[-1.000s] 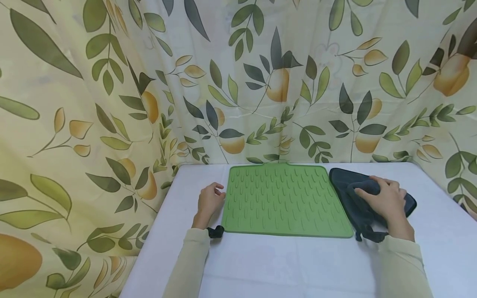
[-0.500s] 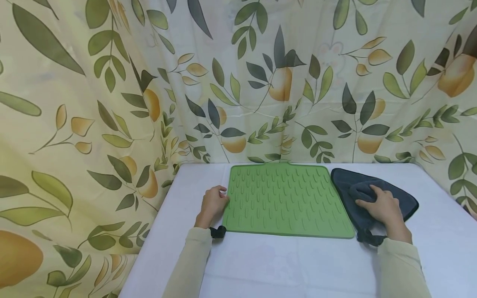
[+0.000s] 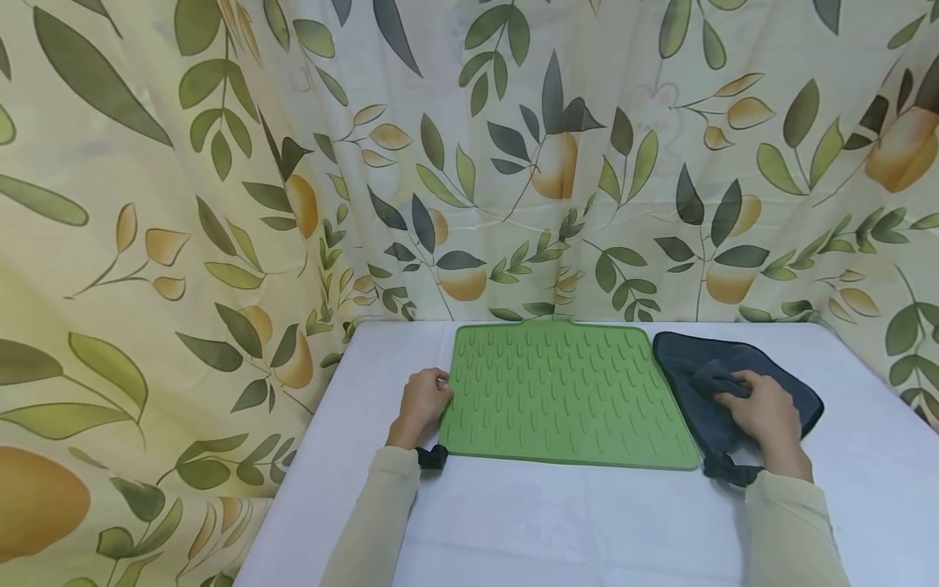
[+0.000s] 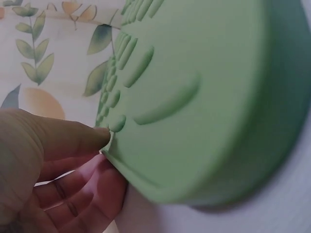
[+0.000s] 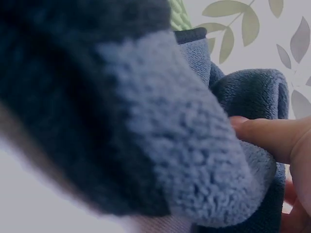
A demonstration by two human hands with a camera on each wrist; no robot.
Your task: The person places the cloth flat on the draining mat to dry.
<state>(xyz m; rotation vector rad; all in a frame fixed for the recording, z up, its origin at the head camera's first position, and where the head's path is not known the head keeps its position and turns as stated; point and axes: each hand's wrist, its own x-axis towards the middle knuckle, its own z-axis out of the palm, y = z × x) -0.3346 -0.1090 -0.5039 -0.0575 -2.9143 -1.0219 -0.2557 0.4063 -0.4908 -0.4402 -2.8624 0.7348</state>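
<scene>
A green silicone mat (image 3: 561, 395) with rows of raised ridges lies on the white-covered table. My left hand (image 3: 423, 401) pinches its left edge; in the left wrist view the thumb (image 4: 80, 138) is on top and the fingers curl at the underside. To the right of the mat lies a dark blue-grey fleecy cloth (image 3: 685, 359) with a black border. My right hand (image 3: 769, 414) grips a bunched fold of it. Close up in the right wrist view, the cloth (image 5: 189, 131) stands in thick folds, with the thumb (image 5: 269, 136) pressed against one; the other fingers are mostly hidden.
A white cloth covers the table (image 3: 513, 522). Behind and to the left hangs a curtain (image 3: 469, 163) with leaf and fruit print, close to the table's far edge. Black straps (image 3: 433, 456) circle both wrists.
My left hand has moved right and now pinches the mat's edge. The right hand has stayed on the cloth, shifting its fingers and bunching a fold between them.
</scene>
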